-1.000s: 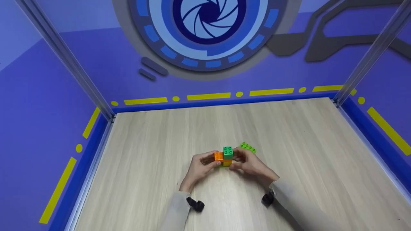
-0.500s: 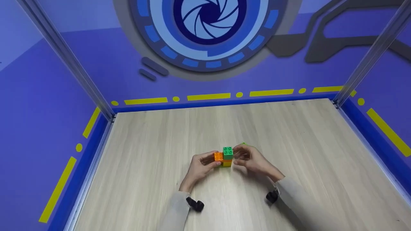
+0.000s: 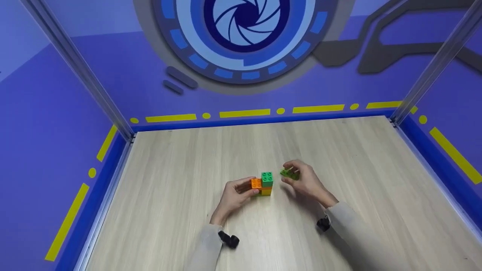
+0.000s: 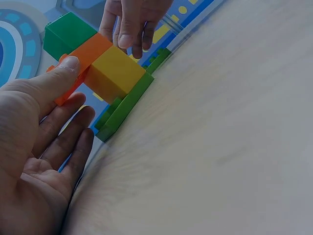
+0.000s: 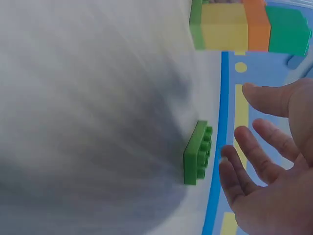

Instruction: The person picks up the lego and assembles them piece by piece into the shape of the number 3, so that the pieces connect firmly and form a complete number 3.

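A small stack of toy building bricks stands on the table. From the top it has a green brick (image 3: 267, 180), an orange brick (image 3: 256, 183), a yellow brick (image 4: 113, 73) and a flat light-green brick (image 4: 126, 108) at the base. My left hand (image 3: 234, 197) holds the stack's left end, thumb on the orange brick's near side; the other fingers are partly hidden behind it. To the right, my right hand (image 3: 307, 182) hovers over a loose flat light-green brick (image 5: 197, 152). Its fingers are spread and, in the right wrist view, apart from that brick.
The wooden table (image 3: 188, 158) is bounded at the back by a printed blue wall (image 3: 241, 101) and by side panels with metal corner posts (image 3: 75, 67). Small black cameras (image 3: 229, 239) are worn at both wrists.
My right hand has left the stack's right side and moved right and away from me, over the loose light-green brick. My left hand and the stack stay in place.
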Demonstrator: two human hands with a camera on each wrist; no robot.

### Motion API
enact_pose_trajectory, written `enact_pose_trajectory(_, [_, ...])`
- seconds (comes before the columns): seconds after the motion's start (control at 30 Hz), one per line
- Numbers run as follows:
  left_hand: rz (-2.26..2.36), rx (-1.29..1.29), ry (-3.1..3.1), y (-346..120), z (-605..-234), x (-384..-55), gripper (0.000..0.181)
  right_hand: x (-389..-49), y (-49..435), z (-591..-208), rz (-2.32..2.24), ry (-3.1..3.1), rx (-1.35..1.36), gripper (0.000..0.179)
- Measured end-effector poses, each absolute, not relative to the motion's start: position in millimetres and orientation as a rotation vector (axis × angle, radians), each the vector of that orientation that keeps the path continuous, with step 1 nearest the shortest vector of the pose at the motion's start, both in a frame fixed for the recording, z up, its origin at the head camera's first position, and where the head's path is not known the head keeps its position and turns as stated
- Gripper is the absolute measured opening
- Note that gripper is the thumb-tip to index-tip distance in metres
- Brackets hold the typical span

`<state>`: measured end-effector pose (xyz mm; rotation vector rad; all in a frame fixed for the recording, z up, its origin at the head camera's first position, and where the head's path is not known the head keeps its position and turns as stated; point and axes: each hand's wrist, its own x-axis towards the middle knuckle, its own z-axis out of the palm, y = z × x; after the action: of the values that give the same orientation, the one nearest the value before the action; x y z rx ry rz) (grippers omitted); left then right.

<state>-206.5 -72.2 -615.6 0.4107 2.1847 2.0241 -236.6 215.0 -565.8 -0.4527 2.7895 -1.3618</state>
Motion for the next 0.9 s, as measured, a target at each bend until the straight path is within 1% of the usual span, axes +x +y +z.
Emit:
enact_pose_trajectory(0.43, [2.002, 0.46, 2.204, -74.1, -617.2, -205.7, 0.049, -249.2, 222.5, -587.5, -1.275, 2.817, -0.237, 0.052])
enact_pose_trajectory(0.73, [2.017, 0.459, 2.185, -73.4, -616.5, -205.6, 0.046, -254.4, 224.8, -595.6, -1.291, 2.754, -0.124, 0.045])
enact_pose_trajectory(0.9, [2.015, 0.445, 2.189, -73.9, -615.2, -205.6, 0.046, -255.1, 226.1, -596.0, -1.309, 2.74, -0.124, 0.043])
